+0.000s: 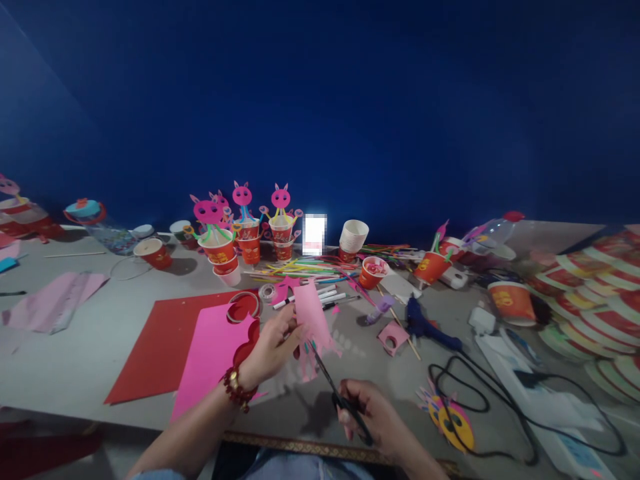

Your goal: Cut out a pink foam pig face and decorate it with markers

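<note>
Light pink paper point(313, 308) is pinched in my left hand point(277, 341), held up over the table with its lower edge cut into ragged strips. Black-handled scissors point(327, 375) are gripped in my right hand point(367, 417), their blades pointing up and left at the paper's lower edge. The blade tips meet the strips; whether they are cutting through cannot be made out. Under my left forearm lie a bright pink sheet point(210, 353) with cut-outs and a red sheet point(150, 353).
Paper-cup figures with pink heads point(243, 195) stand at the back left. Several markers point(330, 297) and coloured sticks point(300, 268) lie mid-table. A blue glue gun point(425, 323), black cable point(450, 370), yellow cut-out face point(457, 427) and stacked cups point(595, 293) are on the right.
</note>
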Tool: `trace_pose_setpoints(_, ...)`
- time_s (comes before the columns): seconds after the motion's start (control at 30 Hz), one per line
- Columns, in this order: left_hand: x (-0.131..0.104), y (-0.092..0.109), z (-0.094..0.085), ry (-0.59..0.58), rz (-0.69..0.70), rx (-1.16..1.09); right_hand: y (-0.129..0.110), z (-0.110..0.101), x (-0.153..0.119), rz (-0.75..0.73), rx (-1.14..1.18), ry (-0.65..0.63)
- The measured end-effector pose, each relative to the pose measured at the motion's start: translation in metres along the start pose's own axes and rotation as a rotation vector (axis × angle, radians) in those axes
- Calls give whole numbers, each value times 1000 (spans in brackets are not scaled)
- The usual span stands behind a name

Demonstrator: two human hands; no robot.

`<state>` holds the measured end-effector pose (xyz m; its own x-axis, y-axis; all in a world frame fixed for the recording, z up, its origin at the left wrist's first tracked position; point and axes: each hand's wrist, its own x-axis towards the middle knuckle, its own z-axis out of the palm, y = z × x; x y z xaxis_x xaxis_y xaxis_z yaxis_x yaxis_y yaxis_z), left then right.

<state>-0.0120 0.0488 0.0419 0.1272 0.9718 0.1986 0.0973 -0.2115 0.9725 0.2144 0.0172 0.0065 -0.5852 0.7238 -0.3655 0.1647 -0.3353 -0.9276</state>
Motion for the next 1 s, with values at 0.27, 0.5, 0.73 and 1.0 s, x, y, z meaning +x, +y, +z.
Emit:
trace_pose_setpoints(0.27, -1, 2, 0, 7, -4, 22, -1, -1, 1, -2, 16, 6)
trace_pose_setpoints(0.5, 0, 0, 0, 11, -21, 0, 8, -1, 4, -30, -1, -6)
trace_pose_setpoints(0.73, 0, 1, 1, 9, -20, -8, 0, 0, 2, -33, 22, -1)
trace_pose_setpoints(1.0, 0, 3, 0, 24, -4, 18, -1, 4, 2, 1, 23, 37)
